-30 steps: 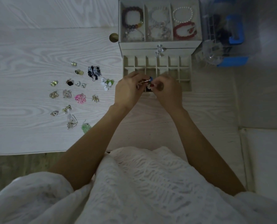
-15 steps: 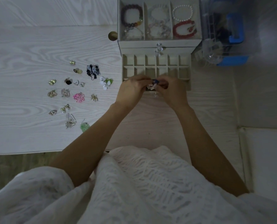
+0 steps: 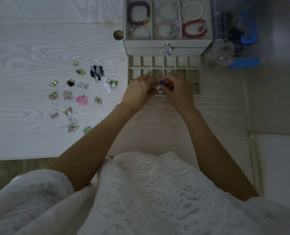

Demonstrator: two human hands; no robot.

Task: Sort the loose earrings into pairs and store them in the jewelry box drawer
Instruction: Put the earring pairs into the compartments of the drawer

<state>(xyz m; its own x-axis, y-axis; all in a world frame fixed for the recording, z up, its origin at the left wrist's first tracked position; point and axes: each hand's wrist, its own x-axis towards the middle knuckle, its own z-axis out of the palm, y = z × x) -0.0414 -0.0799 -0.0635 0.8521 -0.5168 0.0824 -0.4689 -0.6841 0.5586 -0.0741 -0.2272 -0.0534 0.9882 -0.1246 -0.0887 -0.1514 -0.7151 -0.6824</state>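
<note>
I take the cream jewelry box (image 3: 168,42) as my landmark. Its top tray has three compartments: the left one holds a dark purple bead bracelet (image 3: 138,13), the middle one holds clear crystal bracelets (image 3: 168,22), and the right one holds a white pearl bracelet (image 3: 192,11) with a red bead bracelet (image 3: 194,29) nearer to me. Below the tray, the cream divided drawer (image 3: 194,72) is pulled out toward me. Its two far rows of small cells look bare; the near row is hidden behind my hands.

My left hand (image 3: 137,92) and my right hand (image 3: 179,94) meet over the near edge of the drawer, fingers curled. Between the fingertips of both hands I pinch a small earring with a blue bead (image 3: 160,82). It is too small and too covered for me to tell its long axis or which way it points.

To the left of the box, the loose earrings (image 3: 76,95) lie spread on the white wood-grain table (image 3: 22,56), among them a pink flower-shaped earring pair (image 3: 82,99) and a black and white tassel pair (image 3: 97,72). A round brass knob (image 3: 118,34) sits just beside the box's left wall.
</note>
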